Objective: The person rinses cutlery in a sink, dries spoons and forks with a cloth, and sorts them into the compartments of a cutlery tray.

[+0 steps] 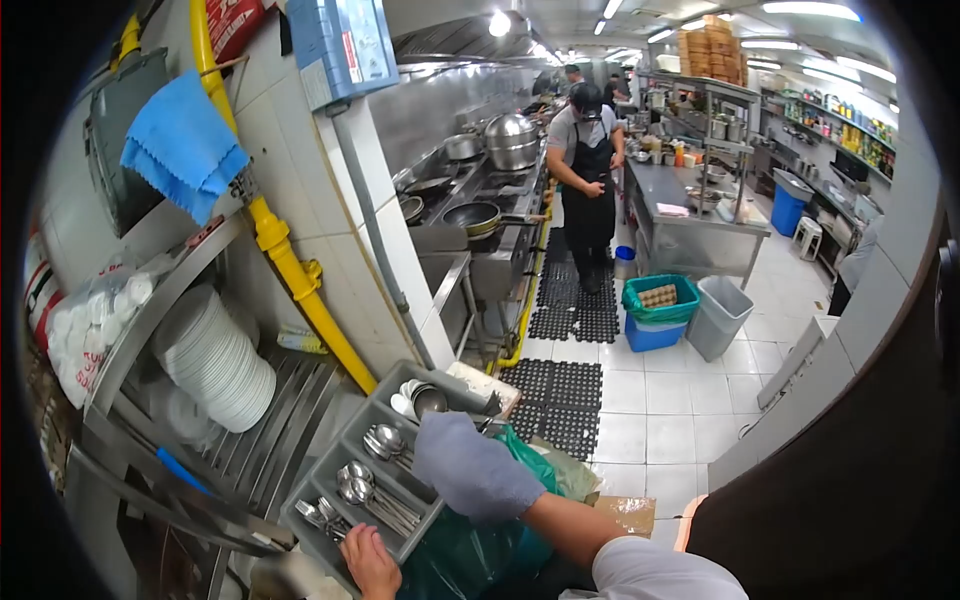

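A grey cutlery tray [330, 462] with compartments lies below me, tilted in view. Spoons [362, 487] fill one compartment, forks [322, 515] the nearest, and more spoons [384, 440] another. White spoons and a dark round ladle-like piece [430, 400] lie at the far end. My left hand [370, 562] is bare, its fingers curled over the tray's near corner beside the forks. My right hand [470, 468], covered by a grey-blue glove or cloth, reaches over the tray's right side. Its fingers are hidden, so any hold there does not show.
Stacked white plates [215, 360] stand on a metal rack [270, 420] at left. A blue cloth [185, 145] hangs by a yellow pipe [290, 260]. Ahead, a person in a black apron [588, 190] stands on the black mat [575, 300], near bins [660, 330] and stoves.
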### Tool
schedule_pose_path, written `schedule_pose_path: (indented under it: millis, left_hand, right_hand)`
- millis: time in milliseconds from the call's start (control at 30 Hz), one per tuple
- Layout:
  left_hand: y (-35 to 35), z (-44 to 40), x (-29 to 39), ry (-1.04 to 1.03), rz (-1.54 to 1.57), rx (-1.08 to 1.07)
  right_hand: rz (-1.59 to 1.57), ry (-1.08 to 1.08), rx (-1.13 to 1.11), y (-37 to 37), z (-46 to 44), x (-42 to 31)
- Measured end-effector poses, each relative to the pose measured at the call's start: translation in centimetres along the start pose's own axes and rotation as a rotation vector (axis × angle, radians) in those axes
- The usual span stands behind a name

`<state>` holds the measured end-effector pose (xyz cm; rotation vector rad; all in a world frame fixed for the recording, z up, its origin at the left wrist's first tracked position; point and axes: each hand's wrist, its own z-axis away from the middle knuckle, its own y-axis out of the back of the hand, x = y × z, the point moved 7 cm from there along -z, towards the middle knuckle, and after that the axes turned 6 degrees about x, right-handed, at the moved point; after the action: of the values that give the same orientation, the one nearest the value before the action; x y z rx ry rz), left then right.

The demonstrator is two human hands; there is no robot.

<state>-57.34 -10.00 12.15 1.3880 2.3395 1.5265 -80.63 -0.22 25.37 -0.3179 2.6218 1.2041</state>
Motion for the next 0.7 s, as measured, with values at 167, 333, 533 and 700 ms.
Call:
schedule_pose_path:
  millis: [167,333,533,700]
  left_hand:
    - [-0.1,0.3,-0.1,-0.019,0.001,0.008]
    - [0.9,2.0,0.1,0.086,0.079,0.004]
    - [2.3,4.1,-0.8,-0.026,0.035,0.04]
    - [2.4,2.0,-2.1,-0.015,0.192,-0.082]
  right_hand:
    - [0.023,-0.007,-0.004,-0.5,0.4,-0.2]
    - [0.066,-0.003,-0.013,-1.0,-0.5,-0.2]
    - [0.104,0.009,-0.029,-1.8,-1.6,-0.2]
    - [0.183,0.041,-0.092,-3.9,-2.7,-0.8]
